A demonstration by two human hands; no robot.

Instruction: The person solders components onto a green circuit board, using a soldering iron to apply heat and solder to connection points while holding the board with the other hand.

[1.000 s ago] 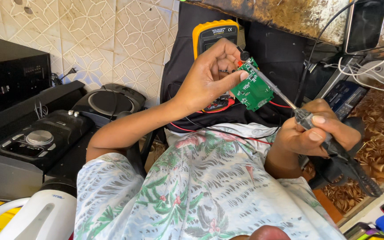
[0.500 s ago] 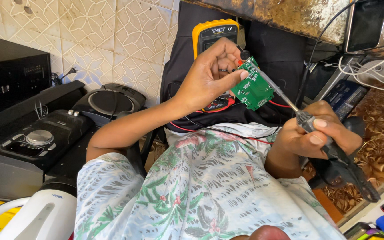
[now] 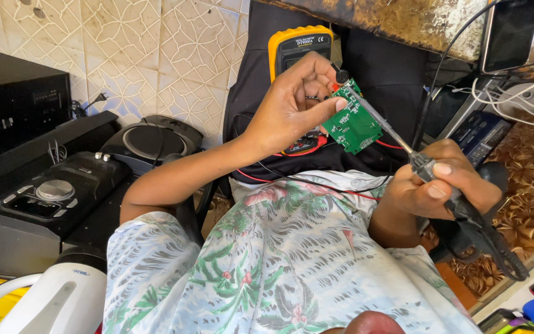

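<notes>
Above the lap, against a yellow multimeter: left hand closed, pinching a small green circuit board by its edge between thumb and fingertips. Lower right, right hand wrapped tight round a black-handled soldering iron, thin tip touching the board's right side. Black radios at left.

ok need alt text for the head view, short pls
A left hand holds up a small green circuit board while the right hand touches a soldering iron to its edge. A yellow multimeter stands behind against a black bag, beside a tiled wall.
</notes>
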